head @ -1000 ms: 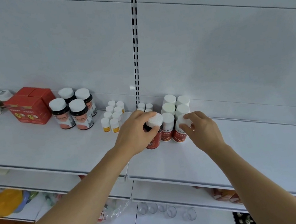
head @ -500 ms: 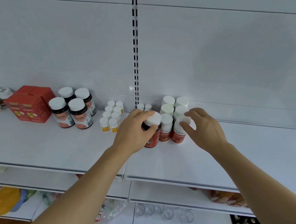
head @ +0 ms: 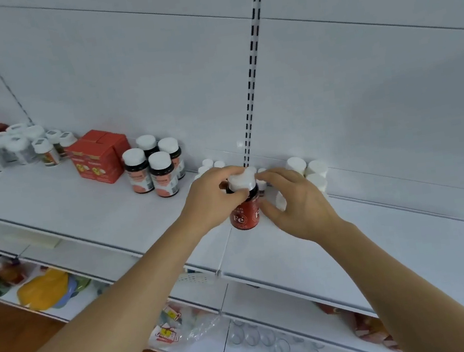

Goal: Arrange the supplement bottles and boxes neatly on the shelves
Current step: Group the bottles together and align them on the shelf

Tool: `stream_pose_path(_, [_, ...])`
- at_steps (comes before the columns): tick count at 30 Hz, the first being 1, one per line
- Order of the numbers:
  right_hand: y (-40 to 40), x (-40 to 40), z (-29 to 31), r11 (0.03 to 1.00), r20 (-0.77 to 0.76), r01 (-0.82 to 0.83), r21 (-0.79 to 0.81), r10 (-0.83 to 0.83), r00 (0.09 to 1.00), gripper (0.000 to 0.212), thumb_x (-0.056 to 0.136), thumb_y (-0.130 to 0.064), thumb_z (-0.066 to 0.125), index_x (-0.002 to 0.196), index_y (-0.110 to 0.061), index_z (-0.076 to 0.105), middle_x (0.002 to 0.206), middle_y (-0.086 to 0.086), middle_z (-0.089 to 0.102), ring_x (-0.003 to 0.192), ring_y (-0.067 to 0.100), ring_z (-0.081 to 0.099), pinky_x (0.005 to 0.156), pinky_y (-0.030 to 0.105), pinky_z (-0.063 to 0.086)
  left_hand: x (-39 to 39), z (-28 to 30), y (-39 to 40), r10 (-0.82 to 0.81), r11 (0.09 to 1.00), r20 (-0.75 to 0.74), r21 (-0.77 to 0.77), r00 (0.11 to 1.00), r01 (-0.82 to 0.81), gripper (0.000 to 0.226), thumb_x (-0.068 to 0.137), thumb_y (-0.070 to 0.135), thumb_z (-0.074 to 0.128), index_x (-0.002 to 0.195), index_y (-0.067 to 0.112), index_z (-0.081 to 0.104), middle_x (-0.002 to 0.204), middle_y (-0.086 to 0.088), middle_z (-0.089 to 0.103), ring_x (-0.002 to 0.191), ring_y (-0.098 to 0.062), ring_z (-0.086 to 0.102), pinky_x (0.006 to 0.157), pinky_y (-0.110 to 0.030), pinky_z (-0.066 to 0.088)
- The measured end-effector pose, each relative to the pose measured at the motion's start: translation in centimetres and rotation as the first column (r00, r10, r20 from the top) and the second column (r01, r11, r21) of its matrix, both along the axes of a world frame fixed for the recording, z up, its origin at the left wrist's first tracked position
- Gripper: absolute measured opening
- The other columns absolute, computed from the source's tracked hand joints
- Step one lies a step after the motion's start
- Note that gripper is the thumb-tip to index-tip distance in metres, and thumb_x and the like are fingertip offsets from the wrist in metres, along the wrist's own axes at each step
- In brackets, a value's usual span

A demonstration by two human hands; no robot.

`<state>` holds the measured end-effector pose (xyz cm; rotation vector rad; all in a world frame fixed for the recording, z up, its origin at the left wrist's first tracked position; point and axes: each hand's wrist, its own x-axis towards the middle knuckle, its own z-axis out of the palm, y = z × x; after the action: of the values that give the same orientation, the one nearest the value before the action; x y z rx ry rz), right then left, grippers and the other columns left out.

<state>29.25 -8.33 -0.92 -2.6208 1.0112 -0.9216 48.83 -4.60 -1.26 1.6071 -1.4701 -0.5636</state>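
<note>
Hands meet on 1 red-labelled dark plastic supplement bottle with a white screw cap [head: 242,201], marked "Fe", which stands at the front of the white metal shelf [head: 82,213], in front of a cluster of white-capped bottles [head: 312,175] near the back panel. The left hand [head: 213,200] curls its fingers and thumb round the cap, apparently to steady and steer the bottle from above. The right hand [head: 297,202] has its thumb against the label and its fingers bent behind the bottle, likely to turn the label forward or draw the bottle into line. To the left, 4 dark bottles with white caps [head: 154,168] sit in a tight block just beside orange-red cardboard boxes [head: 98,156], suggesting grouping by product.
</note>
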Motion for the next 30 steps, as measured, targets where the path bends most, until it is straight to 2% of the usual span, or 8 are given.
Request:
stream_pose_path(2, [0.4,1.4,0.1,0.998,0.006,-0.021,0.054,0.020,1.000,0.048,0.086,-0.028,0.070,0.131,-0.017,0.057,0.125,-0.004,0.062,0.112,0.016,0.059,0.090,0.028,0.049,1.3,0.4,0.6,0.023,0.999,-0.036,0.031,0.999,-0.022,0.044,0.076,0.028,0.076,0.118,0.038,0.066,0.121,0.009,0.064,0.103,-0.008,0.064,0.092,-0.031,0.052])
stream_pose_path(5, [1.1,4.4,0.5,0.992,0.012,-0.056,0.113,0.055,0.998,0.051,0.089,-0.033,0.066,0.137,-0.023,0.052,0.125,-0.007,0.060,0.103,0.011,0.061,0.087,0.032,0.052,3.6,1.0,1.6,0.019,0.999,-0.053,0.051,0.998,-0.017,0.045,0.077,0.030,0.076,0.121,0.038,0.066,0.121,0.012,0.064,0.102,-0.005,0.063,0.083,-0.020,0.050])
stream_pose_path(8, [1.9,8.2,0.9,0.995,0.020,-0.069,0.075,0.068,0.997,0.046,0.089,-0.032,0.067,0.133,-0.027,0.056,0.115,-0.009,0.063,0.086,0.007,0.059,0.078,0.036,0.054,6.4,1.7,3.0,-0.033,0.998,-0.040,0.048,0.999,0.035,0.039,0.084,0.035,0.070,0.123,0.037,0.065,0.116,0.011,0.068,0.102,-0.004,0.062,0.081,-0.018,0.046])
stream_pose_path(11, [3.2,12.4,1.2,0.995,0.052,-0.060,0.082,0.056,0.997,0.041,0.087,-0.032,0.069,0.127,-0.030,0.058,0.114,-0.009,0.064,0.085,0.010,0.063,0.073,0.036,0.056,10.2,2.3,4.9,-0.035,0.999,-0.001,0.030,0.999,0.035,0.032,0.093,0.037,0.058,0.125,0.036,0.065,0.108,0.013,0.070,0.101,-0.002,0.061,0.082,-0.016,0.045])
stream_pose_path(17, [6.4,21.7,1.0,0.998,0.059,-0.038,0.058,0.035,0.998,0.032,0.087,-0.043,0.066,0.114,-0.028,0.058,0.106,-0.007,0.064,0.083,0.014,0.063,0.070,0.037,0.056,19.3,2.6,8.7,-0.017,1.000,0.039,0.011,0.999,0.016,0.033,0.097,0.028,0.054,0.130,0.029,0.060,0.126,0.005,0.065,0.112,-0.013,0.061,0.098,-0.036,0.048])
stream_pose_path(21, [8.0,27.5,0.8,0.999,0.048,-0.020,0.033,0.019,0.999,0.032,0.085,-0.042,0.069,0.112,-0.028,0.058,0.103,-0.008,0.065,0.075,0.013,0.063,0.065,0.035,0.055,25.6,2.2,11.3,0.040,0.999,0.055,-0.028,0.998,-0.039,0.034,0.097,0.027,0.056,0.130,0.027,0.061,0.124,0.008,0.065,0.108,-0.005,0.061,0.098,-0.031,0.048])
stream_pose_path(24, [8.4,31.4,0.7,1.000,0.011,-0.026,-0.007,0.026,1.000,0.035,0.084,-0.042,0.068,0.114,-0.027,0.058,0.106,-0.006,0.066,0.073,0.012,0.062,0.062,0.028,0.051,30.3,1.4,12.5,0.109,0.994,0.164,-0.032,0.980,-0.105,0.038,0.097,0.028,0.056,0.134,0.023,0.058,0.127,0.004,0.062,0.112,-0.011,0.057,0.098,-0.028,0.045])
stream_pose_path(30, [6.9,39.3,0.4,0.998,0.023,-0.062,-0.009,0.062,0.998,0.034,0.083,-0.038,0.070,0.112,-0.023,0.059,0.105,-0.005,0.066,0.078,0.017,0.063,0.067,0.033,0.054,38.7,-0.4,12.5,0.252,0.967,0.351,-0.064,0.902,-0.245,0.041,0.096,0.032,0.053,0.136,0.020,0.054,0.136,0.000,0.054,0.123,-0.020,0.050,0.100,-0.033,0.043])
